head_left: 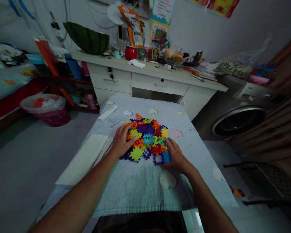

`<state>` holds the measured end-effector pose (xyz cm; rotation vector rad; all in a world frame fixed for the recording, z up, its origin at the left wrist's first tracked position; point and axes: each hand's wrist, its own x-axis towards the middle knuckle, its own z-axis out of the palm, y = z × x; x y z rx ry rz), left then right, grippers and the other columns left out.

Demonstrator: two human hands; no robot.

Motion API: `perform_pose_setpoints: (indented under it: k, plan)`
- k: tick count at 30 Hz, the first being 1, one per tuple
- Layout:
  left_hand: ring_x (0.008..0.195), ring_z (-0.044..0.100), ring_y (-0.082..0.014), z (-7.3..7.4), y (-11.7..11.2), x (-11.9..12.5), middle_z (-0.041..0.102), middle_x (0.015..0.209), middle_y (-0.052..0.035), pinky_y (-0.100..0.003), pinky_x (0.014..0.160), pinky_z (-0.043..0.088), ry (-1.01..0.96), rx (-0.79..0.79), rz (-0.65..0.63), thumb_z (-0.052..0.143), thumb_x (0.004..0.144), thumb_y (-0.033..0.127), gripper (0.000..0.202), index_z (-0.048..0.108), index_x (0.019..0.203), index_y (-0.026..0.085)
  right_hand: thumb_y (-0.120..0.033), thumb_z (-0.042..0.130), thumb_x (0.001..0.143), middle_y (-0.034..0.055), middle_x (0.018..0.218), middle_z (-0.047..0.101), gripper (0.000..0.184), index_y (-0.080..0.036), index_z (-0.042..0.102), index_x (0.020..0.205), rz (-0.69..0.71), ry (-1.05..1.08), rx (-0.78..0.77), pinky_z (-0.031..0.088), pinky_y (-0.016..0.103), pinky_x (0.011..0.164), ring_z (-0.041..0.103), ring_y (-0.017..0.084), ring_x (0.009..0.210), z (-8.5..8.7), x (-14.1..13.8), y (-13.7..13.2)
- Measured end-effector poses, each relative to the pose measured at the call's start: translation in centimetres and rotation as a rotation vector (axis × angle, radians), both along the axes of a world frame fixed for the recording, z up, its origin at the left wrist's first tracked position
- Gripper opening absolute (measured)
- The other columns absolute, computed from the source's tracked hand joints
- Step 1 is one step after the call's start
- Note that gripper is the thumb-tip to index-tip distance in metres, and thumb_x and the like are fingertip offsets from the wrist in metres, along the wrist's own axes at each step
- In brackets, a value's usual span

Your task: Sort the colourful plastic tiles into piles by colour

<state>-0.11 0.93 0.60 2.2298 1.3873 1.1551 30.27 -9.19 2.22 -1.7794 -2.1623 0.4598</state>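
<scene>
A heap of bright plastic interlocking building pieces (pixel 147 139) lies in the middle of the cloth-covered table (pixel 145 191). Orange, purple, green, blue, red and yellow pieces overlap in it, many square with toothed edges. My left hand (pixel 122 141) rests against the heap's left side, thumb and fingers apart. On the right side, my right hand (pixel 176 157) curves along the edge with its fingers extended, next to a blue piece (pixel 167 157) and a purple frame-shaped piece (pixel 158 159). Neither hand grips a piece. The undermost pieces are hidden.
A white flat strip (pixel 108 113) lies at the table's far left, and a pale panel (pixel 83 160) along its left side. Behind stands a white desk (pixel 150 81) bearing a cut watermelon (pixel 88 40) and a red cup (pixel 131 52). A washing machine (pixel 232 110) is at right.
</scene>
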Motion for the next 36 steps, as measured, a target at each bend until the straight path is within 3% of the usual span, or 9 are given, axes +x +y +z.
perform_pose_setpoints:
  k: [5,8,12,20,24,28,32,36]
  plan:
    - [0.132,0.041,-0.0286,0.6,-0.6,0.1,0.047,0.138,-0.0135,-0.049,0.113,0.033,-0.008,0.015,-0.003,0.049,0.091,0.049,0.054,0.044,0.136,0.020,-0.028,0.076,0.069,0.0157,0.143,0.048,0.084,-0.022,0.042,0.145,0.044,0.073,0.101,0.035,0.049,0.112,0.045,0.031,0.133,1.5,-0.6,1.5]
    - [0.132,0.042,-0.0293,0.8,-0.7,0.2,0.048,0.138,-0.0139,-0.050,0.112,0.034,-0.006,0.022,-0.010,0.049,0.090,0.048,0.053,0.046,0.134,0.019,-0.025,0.072,0.074,0.0144,0.132,0.057,0.060,-0.022,0.055,0.131,0.059,0.101,0.175,0.041,0.047,0.108,0.053,0.028,0.124,2.6,-1.1,2.5]
    - [0.131,0.044,-0.0293,0.6,-0.6,0.3,0.049,0.138,-0.0139,-0.051,0.111,0.036,0.002,0.028,-0.023,0.050,0.090,0.048,0.051,0.046,0.132,0.019,-0.023,0.072,0.076,0.0124,0.120,0.063,0.043,-0.020,0.062,0.118,0.064,0.127,0.294,0.046,0.046,0.101,0.058,0.027,0.114,3.2,-2.7,4.2]
    - [0.131,0.045,-0.0284,0.3,-0.6,0.3,0.049,0.137,-0.0142,-0.048,0.111,0.036,0.028,0.011,0.006,0.050,0.091,0.047,0.049,0.049,0.131,0.019,-0.017,0.067,0.082,0.0127,0.120,0.063,0.028,-0.018,0.067,0.110,0.094,0.127,0.382,0.044,0.044,0.103,0.055,0.027,0.115,2.5,-6.8,7.9]
    - [0.132,0.043,-0.0282,0.5,-0.7,0.2,0.048,0.137,-0.0142,-0.047,0.113,0.034,0.034,0.016,0.043,0.049,0.091,0.046,0.048,0.051,0.130,0.018,-0.019,0.062,0.085,0.0123,0.123,0.061,0.025,-0.019,0.067,0.110,0.095,0.196,0.452,0.045,0.041,0.103,0.055,0.024,0.117,1.8,-6.5,8.0]
    - [0.133,0.041,-0.0279,0.9,-0.8,0.4,0.048,0.137,-0.0146,-0.047,0.113,0.033,0.052,0.050,0.082,0.046,0.093,0.043,0.044,0.053,0.128,0.017,-0.021,0.059,0.088,0.0122,0.126,0.060,0.022,-0.020,0.068,0.108,0.070,0.184,0.525,0.042,0.045,0.104,0.053,0.025,0.119,0.9,-5.6,7.6]
    - [0.131,0.044,-0.0274,3.0,-1.2,0.0,0.051,0.136,-0.0138,-0.045,0.111,0.035,0.136,0.064,0.112,0.043,0.093,0.040,0.041,0.057,0.125,0.018,-0.025,0.059,0.090,0.0122,0.126,0.061,0.025,-0.020,0.067,0.113,0.134,0.152,0.489,0.043,0.046,0.103,0.054,0.026,0.118,0.2,-5.6,7.6]
    - [0.124,0.050,-0.0299,5.9,-2.3,-2.9,0.059,0.131,-0.0107,-0.048,0.106,0.035,0.438,-0.089,0.156,0.039,0.093,0.041,0.043,0.058,0.125,0.021,-0.028,0.056,0.091,0.0125,0.131,0.059,0.029,-0.021,0.065,0.118,0.089,0.173,0.513,0.040,0.048,0.105,0.052,0.026,0.121,-0.4,-5.6,7.6]
